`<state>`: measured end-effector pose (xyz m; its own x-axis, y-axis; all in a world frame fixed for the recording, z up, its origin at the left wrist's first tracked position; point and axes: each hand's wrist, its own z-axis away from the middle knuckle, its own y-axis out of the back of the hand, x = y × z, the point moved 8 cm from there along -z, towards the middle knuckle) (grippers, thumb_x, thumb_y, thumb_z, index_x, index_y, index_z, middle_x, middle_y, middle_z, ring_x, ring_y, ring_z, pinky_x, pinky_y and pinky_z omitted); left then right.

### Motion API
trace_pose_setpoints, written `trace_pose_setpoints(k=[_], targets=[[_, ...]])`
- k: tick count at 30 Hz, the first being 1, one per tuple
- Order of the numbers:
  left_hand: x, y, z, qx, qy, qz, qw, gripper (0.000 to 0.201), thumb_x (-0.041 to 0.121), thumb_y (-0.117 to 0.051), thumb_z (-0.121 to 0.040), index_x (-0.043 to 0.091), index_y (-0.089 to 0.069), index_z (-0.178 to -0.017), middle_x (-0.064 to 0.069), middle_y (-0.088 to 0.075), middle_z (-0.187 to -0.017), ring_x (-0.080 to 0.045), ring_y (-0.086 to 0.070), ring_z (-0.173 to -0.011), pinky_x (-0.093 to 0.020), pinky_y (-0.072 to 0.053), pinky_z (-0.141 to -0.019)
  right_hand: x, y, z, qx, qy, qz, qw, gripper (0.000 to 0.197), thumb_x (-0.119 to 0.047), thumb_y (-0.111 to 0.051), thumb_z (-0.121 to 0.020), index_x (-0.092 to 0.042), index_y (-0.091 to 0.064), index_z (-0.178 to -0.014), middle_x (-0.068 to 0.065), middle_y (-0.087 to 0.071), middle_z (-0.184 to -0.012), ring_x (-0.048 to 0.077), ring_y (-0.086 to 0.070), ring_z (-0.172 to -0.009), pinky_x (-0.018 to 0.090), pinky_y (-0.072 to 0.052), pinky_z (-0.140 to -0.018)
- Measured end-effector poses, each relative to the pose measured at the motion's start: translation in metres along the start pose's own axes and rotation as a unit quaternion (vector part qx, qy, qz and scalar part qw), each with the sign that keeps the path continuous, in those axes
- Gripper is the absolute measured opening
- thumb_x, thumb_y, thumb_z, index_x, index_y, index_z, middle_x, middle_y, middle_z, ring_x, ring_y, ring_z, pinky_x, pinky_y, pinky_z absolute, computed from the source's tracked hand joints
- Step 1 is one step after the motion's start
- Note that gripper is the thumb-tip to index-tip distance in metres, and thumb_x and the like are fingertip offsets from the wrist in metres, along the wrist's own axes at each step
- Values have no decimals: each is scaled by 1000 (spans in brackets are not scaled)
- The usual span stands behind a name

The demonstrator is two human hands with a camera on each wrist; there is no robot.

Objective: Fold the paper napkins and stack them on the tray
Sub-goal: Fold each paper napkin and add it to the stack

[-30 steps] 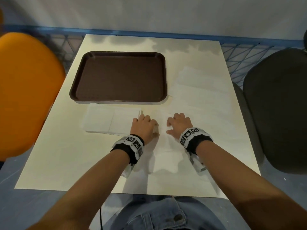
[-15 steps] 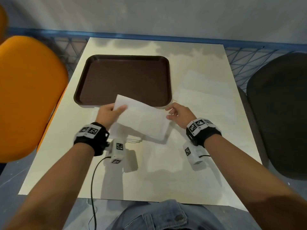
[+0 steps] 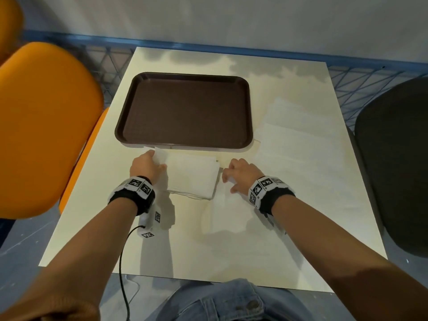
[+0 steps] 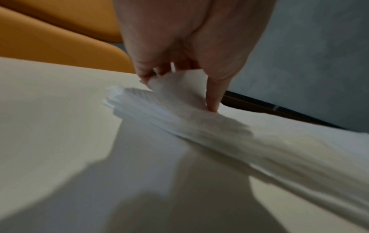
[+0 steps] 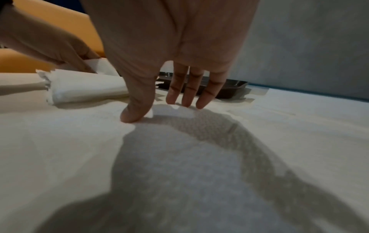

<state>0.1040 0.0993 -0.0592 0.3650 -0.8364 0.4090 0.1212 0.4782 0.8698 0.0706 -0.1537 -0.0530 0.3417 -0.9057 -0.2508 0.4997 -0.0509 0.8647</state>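
Note:
A brown tray (image 3: 245, 89) lies at the table's far middle with nothing on it. Just in front of it sits a pile of folded white napkins (image 3: 192, 177), also in the wrist views (image 4: 179, 121) (image 5: 85, 88). My left hand (image 3: 155, 158) pinches the far left corner of the top napkin between thumb and fingers (image 4: 213, 100). My right hand (image 3: 228, 174) is right of the pile. Its straight fingers (image 5: 187, 97) and thumb tip rest on a flat unfolded napkin (image 5: 179, 157) spread over the table.
More unfolded napkins (image 3: 301, 140) lie overlapping to the right of the tray. An orange chair (image 3: 46, 126) stands at the table's left edge and a dark chair (image 3: 393, 158) at the right. A cable hangs from my left wrist over the front edge.
Both hands lifted a folded napkin and carried it left onto the pile before the tray. The right hand has let go and come down on a flat napkin; the left still pinches a corner.

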Motion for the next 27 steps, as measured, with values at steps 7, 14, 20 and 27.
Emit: trace_pose_setpoints(k=[7, 14, 20, 27], targets=[[50, 4, 35, 107, -116, -101, 982, 68, 34, -71, -79, 28, -38, -138, -7, -34, -144, -31, -29, -130, -48, -24, -103, -24, -6, -6, -8, 94, 92, 991, 17, -13, -64, -82, -22, -61, -96, -1, -47, -114, 21, -43, -107, 28, -33, -76], [99, -41, 84, 39, -205, -79, 975, 43, 45, -54, -88, 30, -51, -128, 5, -49, -127, -20, -42, -117, -38, -24, -96, -27, -8, -8, 2, 118, 168, 979, 12, -13, -56, -83, -24, -59, -90, 0, -47, -111, 21, -40, -107, 30, -29, -73], [116, -91, 106, -161, -215, -47, 962, 56, 32, -67, -84, 16, -46, -133, -6, -61, -117, -25, -57, -108, -34, -45, -94, -7, -17, -4, 11, 78, 189, 979, 26, -25, -44, -96, -15, -51, -119, 1, -44, -126, 21, -40, -113, 31, -34, -81], [119, -104, 106, -148, -191, -141, 960, 90, 47, -79, -67, 9, -33, -135, -10, -28, -143, -31, -29, -124, -40, -39, -101, 22, -15, 3, -11, -24, 41, 999, 72, -32, -67, -83, -19, -28, -142, -1, -27, -147, 22, -28, -131, 39, -39, -101]])
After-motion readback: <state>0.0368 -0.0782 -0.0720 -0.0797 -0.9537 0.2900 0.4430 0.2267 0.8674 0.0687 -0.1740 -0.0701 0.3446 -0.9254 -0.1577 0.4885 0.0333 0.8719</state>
